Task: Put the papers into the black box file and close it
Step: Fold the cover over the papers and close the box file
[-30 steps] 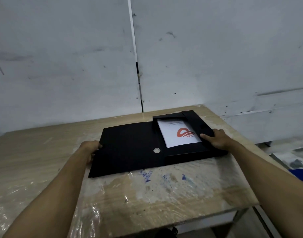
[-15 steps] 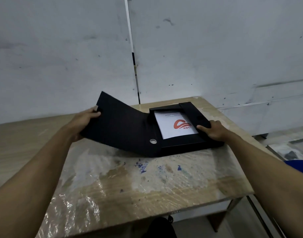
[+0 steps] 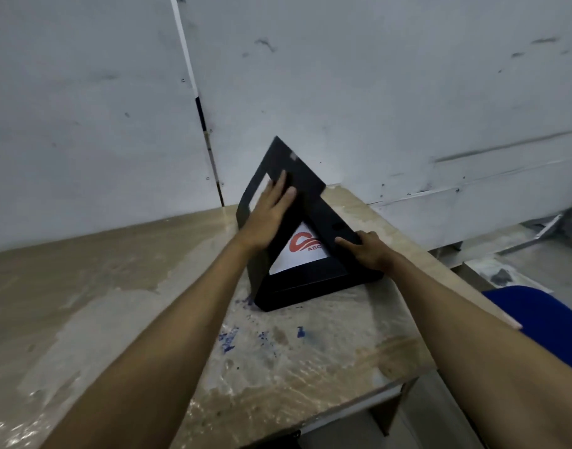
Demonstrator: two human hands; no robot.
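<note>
Seen from my head, my left hand [image 3: 268, 215] lay flat, fingers straight, against the half-raised lid [image 3: 297, 170] of the box file [image 3: 310, 286] on the table's [image 3: 278, 367] far right, my right hand [image 3: 368, 251] gripped its right edge, and the papers [image 3: 287, 264] lay inside.

Bare workroom: scuffed grey panel wall [image 3: 375, 92], film-wrapped, ink-stained wooden table [image 3: 278, 367].

Two hands are in view, one left hand [image 3: 265, 215] and one right hand [image 3: 368, 251]. Between them sits one black box file [image 3: 310, 286], with one sheet of paper [image 3: 297, 257] showing inside. One table [image 3: 116, 303] lies beneath both hands. One blue object [image 3: 537, 315] is to the right of the right hand.
</note>
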